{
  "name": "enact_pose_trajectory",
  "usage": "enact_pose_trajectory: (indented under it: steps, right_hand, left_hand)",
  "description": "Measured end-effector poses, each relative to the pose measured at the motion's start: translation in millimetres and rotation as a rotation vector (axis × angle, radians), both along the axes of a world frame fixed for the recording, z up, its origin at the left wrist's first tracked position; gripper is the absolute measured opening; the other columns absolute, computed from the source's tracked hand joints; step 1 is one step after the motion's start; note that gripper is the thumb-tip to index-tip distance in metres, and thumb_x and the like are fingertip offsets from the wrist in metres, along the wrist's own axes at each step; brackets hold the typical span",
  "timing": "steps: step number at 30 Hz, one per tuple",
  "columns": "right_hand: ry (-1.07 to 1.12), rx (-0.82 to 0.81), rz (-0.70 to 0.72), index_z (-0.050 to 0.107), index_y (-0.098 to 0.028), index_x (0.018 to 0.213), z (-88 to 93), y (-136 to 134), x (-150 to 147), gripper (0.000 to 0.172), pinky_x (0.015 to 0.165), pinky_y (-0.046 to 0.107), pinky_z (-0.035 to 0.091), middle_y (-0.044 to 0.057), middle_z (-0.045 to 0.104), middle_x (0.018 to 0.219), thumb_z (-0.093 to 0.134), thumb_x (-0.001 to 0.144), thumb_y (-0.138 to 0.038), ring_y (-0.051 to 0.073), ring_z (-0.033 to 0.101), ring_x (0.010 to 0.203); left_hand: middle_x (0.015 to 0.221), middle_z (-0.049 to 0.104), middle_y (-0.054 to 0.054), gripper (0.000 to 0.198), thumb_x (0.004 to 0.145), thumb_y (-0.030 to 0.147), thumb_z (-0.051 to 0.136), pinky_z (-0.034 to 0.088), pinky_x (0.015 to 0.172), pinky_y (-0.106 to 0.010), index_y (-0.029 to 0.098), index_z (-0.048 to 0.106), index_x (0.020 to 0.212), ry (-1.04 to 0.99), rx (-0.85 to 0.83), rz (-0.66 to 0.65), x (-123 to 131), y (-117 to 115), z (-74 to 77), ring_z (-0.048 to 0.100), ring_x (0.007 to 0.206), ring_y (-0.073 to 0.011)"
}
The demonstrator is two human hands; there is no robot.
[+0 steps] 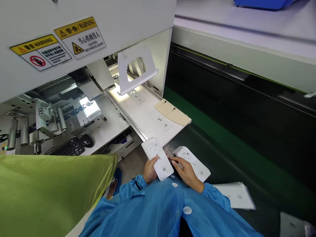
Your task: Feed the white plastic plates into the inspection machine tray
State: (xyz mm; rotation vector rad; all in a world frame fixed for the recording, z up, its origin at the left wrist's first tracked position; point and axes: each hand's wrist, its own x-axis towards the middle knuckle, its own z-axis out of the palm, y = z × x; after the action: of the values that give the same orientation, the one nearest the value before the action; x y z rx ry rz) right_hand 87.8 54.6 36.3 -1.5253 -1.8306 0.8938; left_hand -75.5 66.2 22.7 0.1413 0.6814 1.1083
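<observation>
Overall, the largest body is a white machine, its front bearing 2 warning labels. To its right runs a dark belt with a green band. The wearer's blue coat fills the lower centre; a yellow-green cloth covers the lower left. From the machine projects a white platform. Above the platform's far end stands a white bracket with a cut-out; a cream plate lies along its right edge. 2 flat panels lie on the platform, 1 near the bracket, 1 beside the cream plate. On the belt, a panel stack lies at the left edge, and a second stack lies nearer the wearer. The left hand is closed on 1 white panel, thumb on its face; the panel is tilted before the coat, its upper end overlapping the platform's near corner in view. The right hand is beside the first stack, fingers toward the held panel; whether it grips anything cannot be told. Smallest: a keyboard and mouse.
</observation>
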Motion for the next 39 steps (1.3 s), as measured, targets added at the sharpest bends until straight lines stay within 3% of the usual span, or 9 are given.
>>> enact_pose_trajectory:
  steps: [4, 8, 13, 21, 28, 32, 36, 39]
  right_hand:
    - [0.042, -0.052, -0.062, 0.063, -0.02, 0.099, 6.3, -14, 7, 0.032, 0.083, 0.036, 0.05, 0.007, 0.068, 0.1, 0.046, 0.087, -0.044, 0.022, 0.063, 0.093]
    - [0.043, -0.059, -0.098, 0.061, -0.019, 0.099, 12.3, -30, 13, 0.033, 0.081, 0.035, 0.05, 0.007, 0.068, 0.098, 0.047, 0.086, -0.046, 0.022, 0.063, 0.091]
    - [0.029, -0.054, -0.111, 0.06, -0.019, 0.1, 13.7, -52, 26, 0.033, 0.075, 0.033, 0.05, 0.006, 0.068, 0.093, 0.045, 0.086, -0.046, 0.02, 0.063, 0.085]
    - [0.019, -0.024, -0.166, 0.058, -0.019, 0.102, 11.1, -78, 44, 0.035, 0.07, 0.032, 0.051, 0.005, 0.067, 0.088, 0.048, 0.084, -0.047, 0.02, 0.062, 0.078]
    - [0.042, -0.008, -0.192, 0.062, -0.018, 0.096, 15.5, -88, 55, 0.039, 0.056, 0.028, 0.049, 0.002, 0.062, 0.066, 0.048, 0.083, -0.052, 0.017, 0.059, 0.061]
    - [0.012, 0.045, -0.228, 0.063, -0.017, 0.099, 15.0, -89, 62, 0.045, 0.062, 0.031, 0.05, 0.004, 0.063, 0.071, 0.044, 0.083, -0.055, 0.019, 0.059, 0.065]
    - [-0.05, 0.101, -0.255, 0.056, -0.017, 0.114, 12.1, -90, 68, 0.046, 0.065, 0.032, 0.052, 0.005, 0.062, 0.078, 0.046, 0.085, -0.051, 0.018, 0.059, 0.067]
    - [-0.108, 0.231, -0.23, 0.054, -0.019, 0.116, 11.5, -92, 69, 0.041, 0.073, 0.035, 0.052, 0.008, 0.06, 0.096, 0.047, 0.086, -0.046, 0.02, 0.059, 0.084]
  left_hand:
    - [0.114, 0.064, -0.018, 0.056, 0.066, 0.038, 0.063, 0.033, 0.103, -0.051, 0.006, 0.058, 0.113, -0.099, 0.002, -0.069, 12, -8, 0.8, 0.048, 0.12, -0.037]
    - [0.11, 0.066, -0.018, 0.056, 0.066, 0.034, 0.067, 0.033, 0.103, -0.052, 0.007, 0.057, 0.114, -0.037, 0.046, -0.033, 25, -21, 3.4, 0.051, 0.116, -0.0364]
    - [0.098, 0.07, -0.015, 0.064, 0.055, 0.034, 0.078, 0.035, 0.101, -0.051, 0.01, 0.06, 0.111, 0.067, 0.033, 0.027, 38, -39, 4.6, 0.057, 0.109, -0.0353]
    - [0.098, 0.071, -0.015, 0.069, 0.053, 0.034, 0.082, 0.038, 0.099, -0.05, 0.011, 0.06, 0.114, 0.096, 0.101, -0.004, 56, -63, 17.9, 0.059, 0.105, -0.0346]
    - [0.102, 0.069, -0.016, 0.072, 0.051, 0.035, 0.083, 0.038, 0.099, -0.051, 0.011, 0.06, 0.114, 0.149, 0.104, 0.005, 65, -75, 23.3, 0.06, 0.103, -0.035]
    - [0.101, 0.07, -0.016, 0.072, 0.05, 0.035, 0.083, 0.037, 0.099, -0.051, 0.012, 0.06, 0.114, 0.148, 0.097, 0.025, 68, -79, 23.0, 0.06, 0.104, -0.0347]
    - [0.103, 0.069, -0.016, 0.071, 0.052, 0.034, 0.083, 0.037, 0.1, -0.05, 0.012, 0.06, 0.115, 0.148, 0.102, 0.034, 71, -80, 19.7, 0.059, 0.105, -0.0344]
    - [0.105, 0.069, -0.015, 0.069, 0.053, 0.032, 0.082, 0.038, 0.099, -0.049, 0.012, 0.06, 0.115, 0.137, 0.13, 0.029, 73, -80, 16.4, 0.059, 0.106, -0.0337]
